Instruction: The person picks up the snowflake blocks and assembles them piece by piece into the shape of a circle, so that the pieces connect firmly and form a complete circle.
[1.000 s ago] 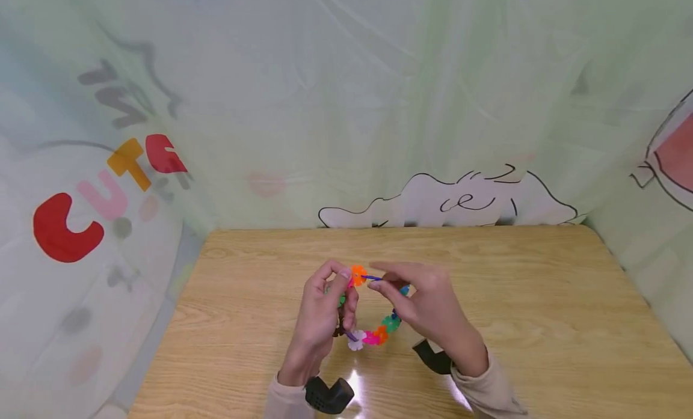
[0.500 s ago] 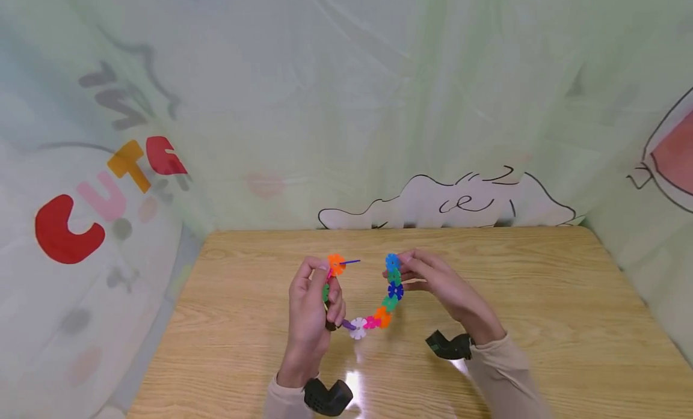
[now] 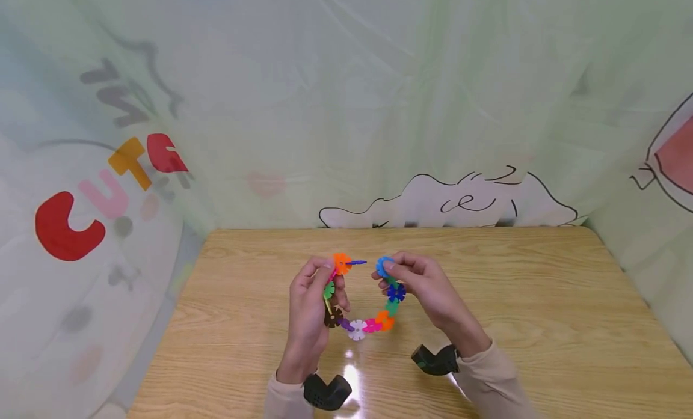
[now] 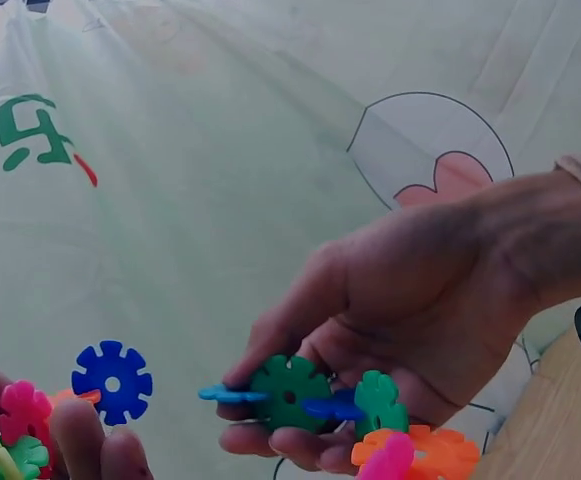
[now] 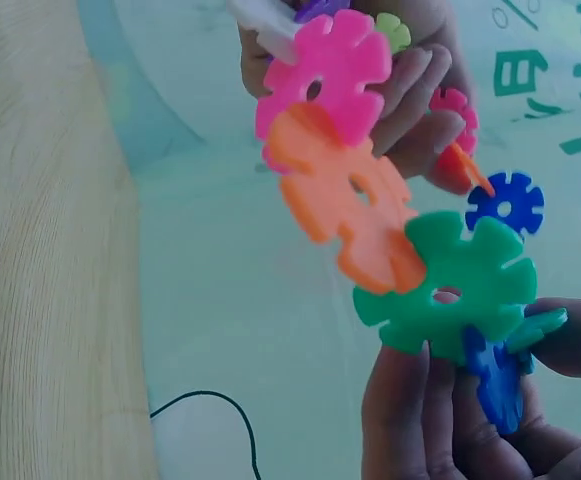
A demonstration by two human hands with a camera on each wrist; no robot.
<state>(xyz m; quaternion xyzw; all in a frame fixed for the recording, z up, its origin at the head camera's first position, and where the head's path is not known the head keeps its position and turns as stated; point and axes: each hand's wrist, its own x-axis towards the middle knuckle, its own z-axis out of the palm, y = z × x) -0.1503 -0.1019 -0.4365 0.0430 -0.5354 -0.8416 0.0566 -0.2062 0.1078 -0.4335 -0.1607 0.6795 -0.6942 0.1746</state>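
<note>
A chain of slotted plastic snowflake discs hangs in a U between both hands, above the table. My left hand grips the chain's left side, fingers near the orange disc at its top. Out of that orange disc sticks a dark blue disc, seen edge-on in the head view. With thumb and fingers my right hand pinches the light blue disc at the opposite end. A small gap separates these two end discs. The white disc lies at the bottom of the U, beside a pink disc.
Under the hands spreads a wood-grain table. A pale printed curtain stands behind it and along both sides. Each wrist carries a black camera mount, such as the left mount.
My right hand has let go of the dark blue disc and moved to the chain's right end, where it now pinches the light blue disc. The left hand shifted slightly left, still gripping.
</note>
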